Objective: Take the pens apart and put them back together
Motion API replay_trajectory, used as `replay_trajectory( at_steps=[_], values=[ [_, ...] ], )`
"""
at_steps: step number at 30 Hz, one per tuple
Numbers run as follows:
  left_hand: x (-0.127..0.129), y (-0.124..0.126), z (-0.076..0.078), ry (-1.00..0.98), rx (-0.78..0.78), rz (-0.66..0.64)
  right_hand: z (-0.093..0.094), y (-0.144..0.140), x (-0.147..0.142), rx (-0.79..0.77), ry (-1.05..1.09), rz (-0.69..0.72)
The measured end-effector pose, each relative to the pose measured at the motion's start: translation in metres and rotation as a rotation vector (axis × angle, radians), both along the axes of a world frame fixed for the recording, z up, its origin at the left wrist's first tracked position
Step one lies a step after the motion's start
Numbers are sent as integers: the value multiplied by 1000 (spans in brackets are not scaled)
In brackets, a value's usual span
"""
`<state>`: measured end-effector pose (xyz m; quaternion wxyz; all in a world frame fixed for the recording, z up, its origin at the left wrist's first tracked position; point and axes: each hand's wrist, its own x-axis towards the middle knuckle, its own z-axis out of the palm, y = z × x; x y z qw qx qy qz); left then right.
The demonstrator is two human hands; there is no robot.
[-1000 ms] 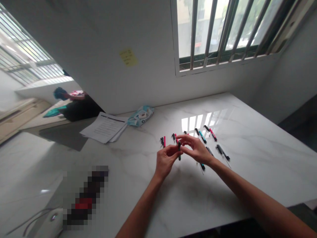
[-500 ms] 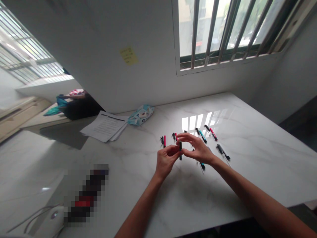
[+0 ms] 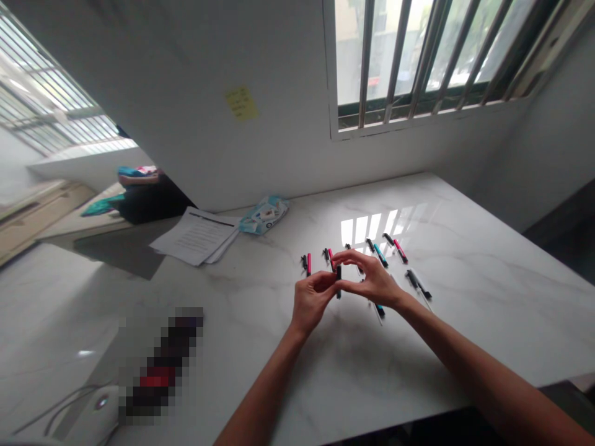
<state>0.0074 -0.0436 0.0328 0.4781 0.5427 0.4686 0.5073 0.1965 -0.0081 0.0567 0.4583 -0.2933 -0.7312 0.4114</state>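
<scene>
Both hands meet over the marble table [image 3: 465,297], pinching one short black pen piece [image 3: 338,282] between them: the left hand [image 3: 310,303] holds it with thumb and forefinger from the left, while the right hand [image 3: 372,282] closes on it from the right with curled fingertips. It sits just above the tabletop, between the two grips, its long axis roughly upright, one end up toward the window and the other down toward the table. Behind and beside the hands lie pink, teal and black pens [image 3: 379,254] in a loose row, and a lone pink pen [image 3: 308,264] lies to the left.
</scene>
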Motion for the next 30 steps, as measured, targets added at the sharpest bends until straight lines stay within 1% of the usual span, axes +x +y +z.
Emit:
replay_trajectory(
  at_steps=[5, 9, 13, 15, 18, 21, 23, 24, 26, 28, 30],
  values=[
    [1, 0, 2, -8, 6, 1, 2, 0, 1, -17, -1, 37],
    [1, 0, 4, 2, -1, -10, 0, 0, 0, -36, 16, -21],
    [2, -1, 4, 11, -10, -35, 4, -1, -1, -83, 113, -37],
    [3, -1, 4, 24, -10, -32, 13, 0, 0, -105, 153, -51],
    [4, -1, 3, 27, -16, -28, 36, 3, 2, -111, 182, -84],
    [3, 2, 0, 20, -15, -17, 60, 5, 6, -53, 238, -151],
    [-2, 7, -2, 17, -2, 6, 68, 4, 9, -15, 224, -213],
    [-6, 11, -4, 13, 11, 25, 68, 2, 9, -8, 176, -243],
    [-14, 18, -5, 3, 30, 101, 58, -4, 8, -23, -5, -280],
    [-23, 25, -4, -16, 44, 169, 38, -13, 2, -60, -243, -286],
    [-31, 29, -3, -32, 51, 200, 14, -22, -7, -101, -449, -284]
  ],
)
